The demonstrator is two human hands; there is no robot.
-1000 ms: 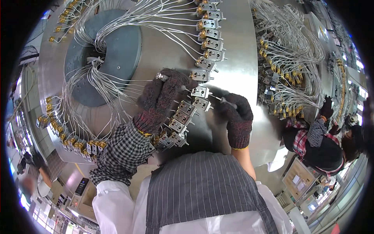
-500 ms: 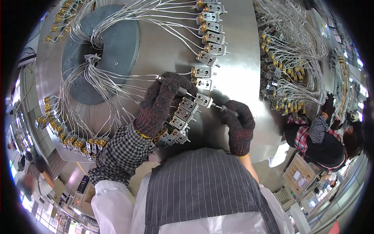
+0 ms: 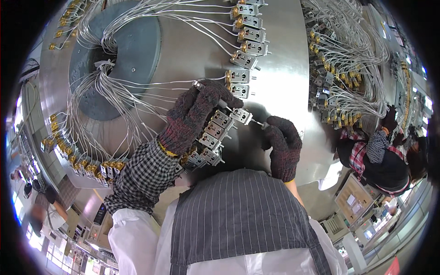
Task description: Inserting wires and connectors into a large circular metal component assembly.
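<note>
My left hand, in a dark knitted glove, is closed round a slim silver screwdriver-like tool. The tool's thin shaft reaches the near side of a small silver metal block. On the block's other side, my right hand, gloved the same way, pinches a thin metal rod tool whose tip points at the block. The glove hides most of this tool. Several like blocks sit bunched just below, beside my left wrist. Two more blocks lie above, with white wires running left.
A shiny metal table bears a grey disc with a hole where white wires gather. More wired blocks line its edges. To the right, another table holds heaped wires. A co-worker is there; another person is at far left.
My left hand has shifted slightly right and up with its tool. The right hand has barely moved. The whole view has drifted a little.
</note>
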